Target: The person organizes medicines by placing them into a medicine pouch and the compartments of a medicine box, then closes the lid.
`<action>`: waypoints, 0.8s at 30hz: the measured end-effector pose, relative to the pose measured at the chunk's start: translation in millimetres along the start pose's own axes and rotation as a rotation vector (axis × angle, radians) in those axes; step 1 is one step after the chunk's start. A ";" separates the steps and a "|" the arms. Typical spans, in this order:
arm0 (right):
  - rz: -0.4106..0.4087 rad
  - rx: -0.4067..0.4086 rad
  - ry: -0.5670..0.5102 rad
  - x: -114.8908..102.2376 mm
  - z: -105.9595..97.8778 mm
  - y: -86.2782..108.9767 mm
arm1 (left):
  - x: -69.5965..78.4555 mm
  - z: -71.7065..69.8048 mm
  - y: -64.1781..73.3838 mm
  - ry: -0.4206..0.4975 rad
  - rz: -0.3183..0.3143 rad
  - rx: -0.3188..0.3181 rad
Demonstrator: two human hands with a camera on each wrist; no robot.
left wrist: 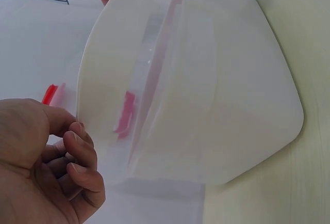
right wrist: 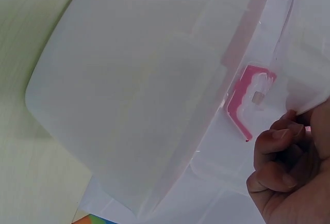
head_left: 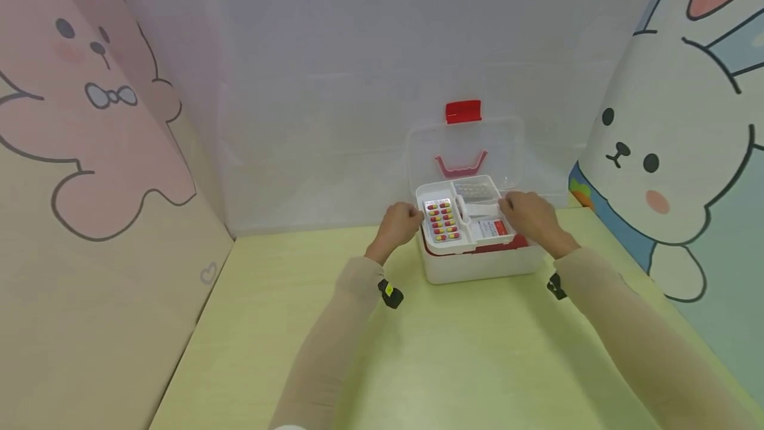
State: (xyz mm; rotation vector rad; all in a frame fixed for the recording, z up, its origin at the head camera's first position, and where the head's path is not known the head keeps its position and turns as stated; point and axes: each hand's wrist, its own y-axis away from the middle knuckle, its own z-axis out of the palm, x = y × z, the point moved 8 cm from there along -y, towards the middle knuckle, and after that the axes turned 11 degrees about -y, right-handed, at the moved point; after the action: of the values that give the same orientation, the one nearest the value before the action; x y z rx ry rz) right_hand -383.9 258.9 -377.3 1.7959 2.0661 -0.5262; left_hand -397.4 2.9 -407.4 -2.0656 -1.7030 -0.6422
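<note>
A white inner tray [head_left: 467,248] is raised and tilted over the white box [head_left: 477,267], with a gap between them in both wrist views. My left hand [head_left: 398,225] pinches the tray's left rim between thumb and curled fingers. On the opposite side, the right hand [head_left: 530,217] pinches the right rim. In the tray lie a blister pack of red and yellow capsules [head_left: 442,220], a clear blister pack [head_left: 474,191] and a red-and-white packet [head_left: 492,228]. A small white handle [head_left: 462,209] stands in its middle. The box's inside is mostly hidden under the tray.
Behind the box, its clear lid [head_left: 422,141] stands open, with a red latch [head_left: 463,111] and a pink carrying handle [head_left: 462,171]. The pale table [head_left: 286,324] meets a white back wall [head_left: 316,118]. Cartoon-printed panels rise at left and right.
</note>
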 end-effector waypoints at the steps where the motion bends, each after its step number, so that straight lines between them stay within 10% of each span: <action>1: 0.003 0.001 -0.001 1.1 1.2 -0.8 | -0.8 1.2 -0.9 -0.004 -0.006 0.000; 24: -0.014 -0.027 0.005 13.5 27.0 -9.5 | -16.3 23.2 -5.4 -0.050 -0.059 0.001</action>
State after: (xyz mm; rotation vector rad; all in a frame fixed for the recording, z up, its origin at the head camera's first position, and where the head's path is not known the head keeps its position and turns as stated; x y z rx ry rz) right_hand -394.6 256.0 -406.9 1.7707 2.0799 -0.4961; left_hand -402.9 3.8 -435.7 -2.0539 -1.7979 -0.6122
